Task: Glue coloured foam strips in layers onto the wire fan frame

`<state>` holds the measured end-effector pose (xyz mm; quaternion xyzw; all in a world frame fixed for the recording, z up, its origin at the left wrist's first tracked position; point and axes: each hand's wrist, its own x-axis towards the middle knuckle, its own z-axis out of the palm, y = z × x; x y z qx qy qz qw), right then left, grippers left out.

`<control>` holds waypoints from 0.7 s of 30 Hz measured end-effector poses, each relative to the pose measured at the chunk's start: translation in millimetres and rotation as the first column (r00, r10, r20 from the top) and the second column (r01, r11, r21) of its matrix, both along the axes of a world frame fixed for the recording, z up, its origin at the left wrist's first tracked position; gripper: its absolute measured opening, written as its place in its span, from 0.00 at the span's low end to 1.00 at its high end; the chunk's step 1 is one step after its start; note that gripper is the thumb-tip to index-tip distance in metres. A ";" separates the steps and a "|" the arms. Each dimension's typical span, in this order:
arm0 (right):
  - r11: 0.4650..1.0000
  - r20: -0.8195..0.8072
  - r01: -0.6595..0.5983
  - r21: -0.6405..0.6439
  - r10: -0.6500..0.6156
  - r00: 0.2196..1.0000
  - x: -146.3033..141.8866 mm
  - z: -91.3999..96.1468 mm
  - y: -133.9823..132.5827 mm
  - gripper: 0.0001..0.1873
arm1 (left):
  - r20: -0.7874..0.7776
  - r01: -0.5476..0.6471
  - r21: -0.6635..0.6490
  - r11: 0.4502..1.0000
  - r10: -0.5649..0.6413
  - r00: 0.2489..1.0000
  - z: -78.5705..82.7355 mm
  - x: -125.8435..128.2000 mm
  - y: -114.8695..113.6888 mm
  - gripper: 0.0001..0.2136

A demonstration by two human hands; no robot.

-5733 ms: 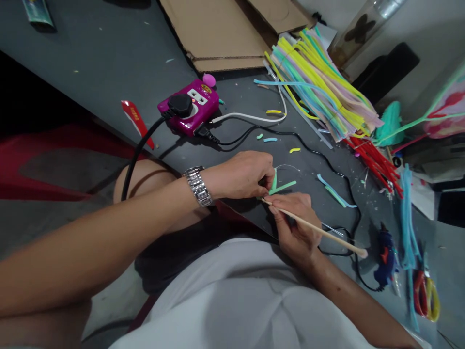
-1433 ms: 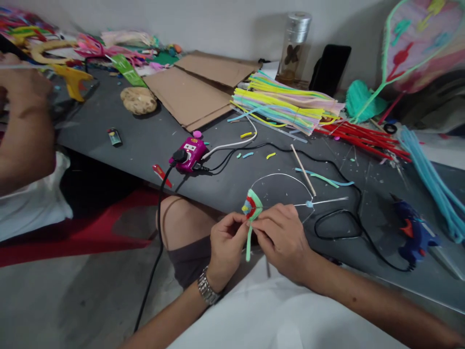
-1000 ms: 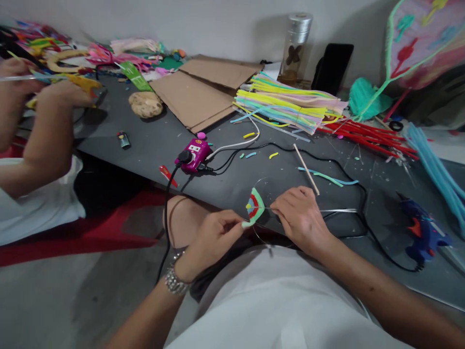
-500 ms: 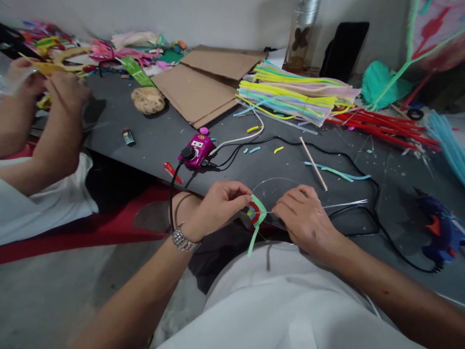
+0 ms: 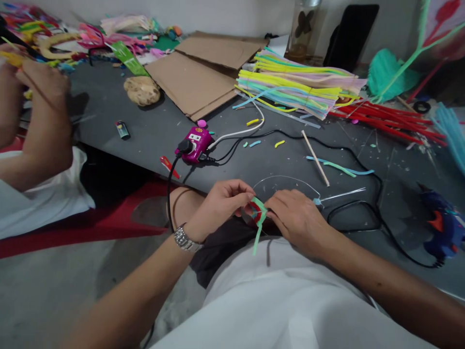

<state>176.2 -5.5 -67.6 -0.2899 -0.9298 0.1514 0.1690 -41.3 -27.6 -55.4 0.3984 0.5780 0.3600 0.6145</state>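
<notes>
With both forearms angled inward over my lap, my left hand (image 5: 218, 203) and right hand (image 5: 300, 220) pinch the green-edged craft piece (image 5: 258, 213) closely between them, on its thin wire loop (image 5: 279, 178), just off the table edge.

- Right at centre, the green-and-red striped piece (image 5: 258, 214) slips behind the fingers of the right hand (image 5: 300, 220) and the left hand (image 5: 218, 203); its middle can't be made out from here;
- the thin wire loop (image 5: 283, 178) runs in behind those same hands and drops from sight;
- far left, the co-worker's hands (image 5: 43, 82) get cut off by the edge, and what they pinch is too blurred to call;
- far right, the glue gun (image 5: 445, 228) is sliced by the frame;
- up top, the glass bottle (image 5: 304, 24) loses its cap past the edge;
- the label on the lighter (image 5: 122, 129) is too small to read.
</notes>
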 end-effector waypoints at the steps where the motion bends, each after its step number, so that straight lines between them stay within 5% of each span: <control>1: 1.000 -0.005 0.006 -0.013 -0.006 1.000 -0.5 -0.7 -0.3 0.14 | 0.020 -0.010 -0.011 1.000 0.010 1.000 0.1 1.2 -0.7 0.08; 7: 0.994 -0.058 0.007 -0.105 -0.013 0.998 0.1 -1.5 0.0 0.14 | 0.163 -0.042 -0.052 0.998 0.050 0.985 -1.4 3.6 -4.7 0.08; 21: 0.993 -0.062 -0.035 -0.117 0.028 0.998 2.0 1.6 6.4 0.15 | 0.216 -0.020 -0.086 0.996 0.038 0.976 -1.5 -1.9 -10.6 0.08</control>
